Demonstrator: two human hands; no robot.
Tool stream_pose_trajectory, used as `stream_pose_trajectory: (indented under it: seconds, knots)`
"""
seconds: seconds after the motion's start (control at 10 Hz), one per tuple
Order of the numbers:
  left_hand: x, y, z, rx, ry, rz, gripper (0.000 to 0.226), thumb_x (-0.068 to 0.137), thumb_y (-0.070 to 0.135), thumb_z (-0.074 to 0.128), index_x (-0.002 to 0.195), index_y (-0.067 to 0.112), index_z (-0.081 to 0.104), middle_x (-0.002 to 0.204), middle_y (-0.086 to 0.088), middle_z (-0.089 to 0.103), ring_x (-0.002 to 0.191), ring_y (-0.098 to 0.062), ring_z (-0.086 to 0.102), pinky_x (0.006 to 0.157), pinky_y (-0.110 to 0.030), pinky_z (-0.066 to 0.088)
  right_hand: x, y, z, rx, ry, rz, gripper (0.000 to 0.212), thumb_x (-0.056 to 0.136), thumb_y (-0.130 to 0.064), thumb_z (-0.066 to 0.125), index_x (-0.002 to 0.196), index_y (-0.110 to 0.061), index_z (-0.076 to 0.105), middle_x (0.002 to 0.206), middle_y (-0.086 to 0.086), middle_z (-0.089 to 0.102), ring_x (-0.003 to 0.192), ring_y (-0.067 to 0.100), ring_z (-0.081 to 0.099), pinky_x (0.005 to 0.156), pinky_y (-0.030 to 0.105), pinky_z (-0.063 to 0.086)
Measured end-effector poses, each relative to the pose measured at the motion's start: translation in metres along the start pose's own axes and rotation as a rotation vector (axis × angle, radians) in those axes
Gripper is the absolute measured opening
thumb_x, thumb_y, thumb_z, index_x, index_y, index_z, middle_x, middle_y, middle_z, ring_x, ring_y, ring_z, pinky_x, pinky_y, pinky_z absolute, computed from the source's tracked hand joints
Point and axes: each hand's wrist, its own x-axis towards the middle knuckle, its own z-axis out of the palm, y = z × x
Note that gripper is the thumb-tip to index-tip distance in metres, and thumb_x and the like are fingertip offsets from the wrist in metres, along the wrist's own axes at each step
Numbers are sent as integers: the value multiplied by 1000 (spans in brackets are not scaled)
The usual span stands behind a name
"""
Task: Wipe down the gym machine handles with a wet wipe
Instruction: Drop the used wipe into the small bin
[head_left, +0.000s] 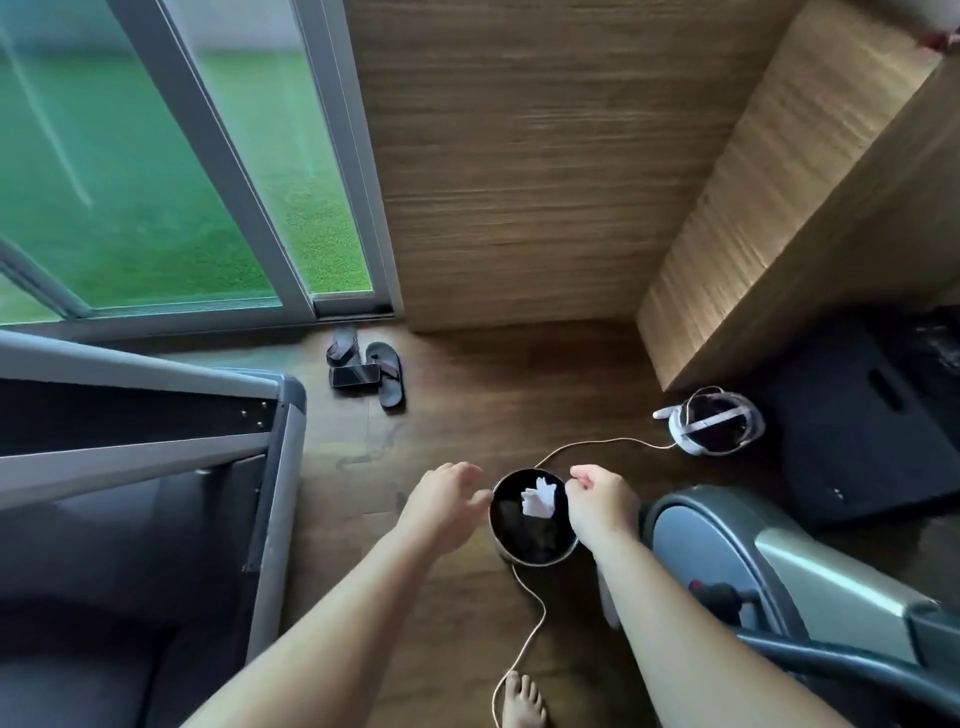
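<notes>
Wipe (539, 498) in bin (524, 543) between hands; left hand (441, 504) slack, right hand (602, 506) seemingly empty.

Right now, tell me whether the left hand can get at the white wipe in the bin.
Probably yes: the left hand hovers beside the open top of the round bin, and the crumpled wipe lies uncovered inside, with nothing between them.
</notes>
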Motion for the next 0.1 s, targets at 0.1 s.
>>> stream_pose_trajectory:
  seconds: [0.1]
  knots:
    - [12, 3, -3, -28, 17, -17, 35, 99, 33, 62, 127, 16, 72, 131, -6, 72, 123, -27, 66, 103, -37, 53, 15, -6, 2, -72, -33, -57, 30, 93, -16, 60, 117, -18, 78, 121, 4, 78, 116, 27, 69, 99, 30, 52]
